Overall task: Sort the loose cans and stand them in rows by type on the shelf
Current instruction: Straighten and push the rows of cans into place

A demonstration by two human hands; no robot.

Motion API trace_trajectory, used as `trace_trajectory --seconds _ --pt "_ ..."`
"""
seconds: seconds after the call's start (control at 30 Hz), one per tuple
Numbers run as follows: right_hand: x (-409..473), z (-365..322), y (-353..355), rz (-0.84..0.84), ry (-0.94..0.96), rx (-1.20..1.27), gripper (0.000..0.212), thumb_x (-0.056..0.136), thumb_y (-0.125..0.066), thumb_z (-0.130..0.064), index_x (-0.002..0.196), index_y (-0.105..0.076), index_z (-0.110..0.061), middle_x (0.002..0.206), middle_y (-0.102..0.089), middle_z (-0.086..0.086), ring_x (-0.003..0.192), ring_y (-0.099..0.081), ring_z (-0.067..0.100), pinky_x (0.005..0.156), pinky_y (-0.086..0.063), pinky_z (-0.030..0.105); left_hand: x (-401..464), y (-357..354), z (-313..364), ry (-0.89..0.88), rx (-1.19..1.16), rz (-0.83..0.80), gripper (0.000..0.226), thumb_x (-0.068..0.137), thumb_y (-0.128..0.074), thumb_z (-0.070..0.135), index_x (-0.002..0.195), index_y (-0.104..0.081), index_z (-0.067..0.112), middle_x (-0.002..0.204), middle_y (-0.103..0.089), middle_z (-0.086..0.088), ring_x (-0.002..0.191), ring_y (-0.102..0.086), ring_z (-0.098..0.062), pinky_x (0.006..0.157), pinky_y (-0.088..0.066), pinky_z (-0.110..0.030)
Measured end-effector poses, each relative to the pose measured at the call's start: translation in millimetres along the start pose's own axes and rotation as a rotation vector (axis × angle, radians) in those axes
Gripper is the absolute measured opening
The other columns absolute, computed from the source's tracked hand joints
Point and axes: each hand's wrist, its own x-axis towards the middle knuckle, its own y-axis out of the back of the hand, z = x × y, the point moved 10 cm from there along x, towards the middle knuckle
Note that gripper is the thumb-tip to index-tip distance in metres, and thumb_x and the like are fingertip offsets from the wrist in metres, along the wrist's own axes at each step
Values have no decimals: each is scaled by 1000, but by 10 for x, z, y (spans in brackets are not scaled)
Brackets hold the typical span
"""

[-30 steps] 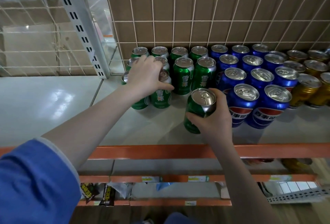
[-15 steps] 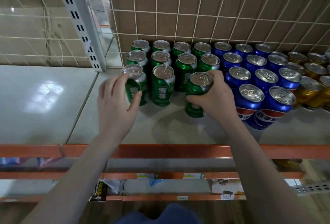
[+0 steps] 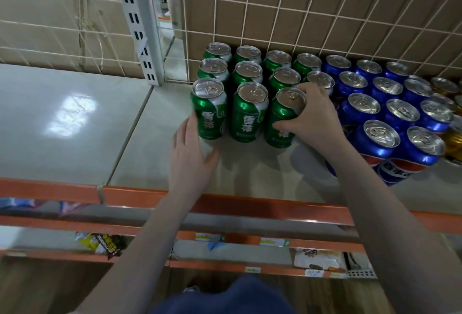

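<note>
Several green cans stand in rows on the pale shelf (image 3: 250, 171), against the wire grid back. My right hand (image 3: 312, 118) grips a green can (image 3: 282, 118) at the front of the third row, standing upright beside its neighbour (image 3: 247, 113). My left hand (image 3: 192, 153) lies with straight fingers at the left side of the front-left green can (image 3: 210, 111), touching it low down. Blue cans (image 3: 380, 138) fill the rows to the right, and gold cans (image 3: 453, 141) stand at the far right edge.
An orange rail (image 3: 250, 203) edges the shelf front. A white slotted upright (image 3: 136, 21) stands at the back left, with bare shelf (image 3: 62, 118) left of it. Lower shelves hold snack packets (image 3: 105, 243).
My right hand has pushed its green can back and left into line with the front green cans. My left hand has drawn back from the cans' tops to the front-left can's side.
</note>
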Motion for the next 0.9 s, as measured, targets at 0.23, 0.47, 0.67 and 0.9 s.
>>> trace_trajectory --seconds 0.23,0.47,0.67,0.9 --pt "-60 14 22 44 6 31 74 64 -85 -27 126 -46 -18 127 -47 5 112 -47 20 86 -41 31 15 -24 -25 18 -195 -28 84 75 -66 21 147 -23 12 140 -41 -12 117 -52 -32 88 -49 -44" --pt "-156 76 2 86 21 53 80 68 -82 -29 136 -40 -19 130 -45 6 113 -48 20 86 -41 30 -8 -25 10 -13 -257 -49 82 74 -53 44 146 -19 24 140 -40 -7 118 -52 -27 87 -50 -43" --pt "-161 68 5 123 38 76 77 67 -82 -31 133 -45 -19 126 -50 4 108 -51 18 81 -39 27 90 -34 -120 110 -360 -57 84 80 -71 12 148 -22 19 138 -41 -4 117 -51 -16 93 -45 -26" --pt "-159 41 0 108 47 91 79 69 -82 -29 136 -42 -18 130 -49 6 113 -49 19 85 -38 25 270 16 -147 168 -356 -34 72 82 -71 18 143 -33 19 133 -49 -2 109 -54 -14 75 -43 -7"
